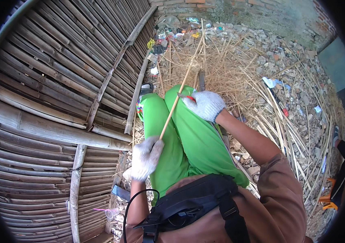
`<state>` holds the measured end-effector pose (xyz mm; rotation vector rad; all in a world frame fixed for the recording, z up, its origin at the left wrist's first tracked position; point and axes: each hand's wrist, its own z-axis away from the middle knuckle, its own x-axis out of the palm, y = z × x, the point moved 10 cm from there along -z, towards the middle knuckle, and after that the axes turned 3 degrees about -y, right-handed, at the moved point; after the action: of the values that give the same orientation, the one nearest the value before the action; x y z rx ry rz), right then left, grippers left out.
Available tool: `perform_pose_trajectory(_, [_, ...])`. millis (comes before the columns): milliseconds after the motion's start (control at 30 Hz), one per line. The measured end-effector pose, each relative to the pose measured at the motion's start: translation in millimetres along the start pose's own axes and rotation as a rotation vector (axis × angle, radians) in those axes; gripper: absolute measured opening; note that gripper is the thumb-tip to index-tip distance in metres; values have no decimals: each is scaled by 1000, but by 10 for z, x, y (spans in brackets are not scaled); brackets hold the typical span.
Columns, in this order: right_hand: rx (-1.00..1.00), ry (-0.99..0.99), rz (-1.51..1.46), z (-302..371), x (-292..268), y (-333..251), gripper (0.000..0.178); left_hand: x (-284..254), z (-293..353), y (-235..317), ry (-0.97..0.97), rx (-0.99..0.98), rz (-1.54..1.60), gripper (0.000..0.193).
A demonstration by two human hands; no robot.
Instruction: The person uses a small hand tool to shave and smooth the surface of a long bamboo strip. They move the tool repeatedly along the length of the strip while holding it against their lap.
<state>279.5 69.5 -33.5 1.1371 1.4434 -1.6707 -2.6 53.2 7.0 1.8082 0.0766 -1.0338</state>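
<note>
My left hand (145, 157), in a white knit glove, is closed around the near end of a long thin bamboo stick (180, 88). The stick runs up and away across my green trousers (188, 133) toward the straw pile. My right hand (205, 104), also gloved, grips a small knife with a red handle (187, 97), its blade laid against the stick about midway along it. Both hands sit above my knees.
A woven bamboo wall or panel (59, 89) fills the left side. Dry straw and bamboo shavings (225, 69) lie ahead over rubble and litter. A brick wall (237, 8) stands at the back. A black chest bag (197, 202) hangs below, and a phone (120, 192) lies on the ground.
</note>
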Motion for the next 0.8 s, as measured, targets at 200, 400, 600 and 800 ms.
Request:
perform_pose_trajectory(200, [-12,31,3,-46,-4,-76,66,246,-885,174,17,161,-81,24])
perform_pose_trajectory(400, [31,26,-19,-54,81,73,68,-31,-199,128,-37,16,-53,22])
perform_pose_trajectory(600, [57,1,-33,3,25,-9,68,-743,1138,-225,-48,-207,-22,22])
perform_pose_trajectory(800, [45,11,-36,-31,32,-33,67,-674,1029,-262,-108,-169,-21,24])
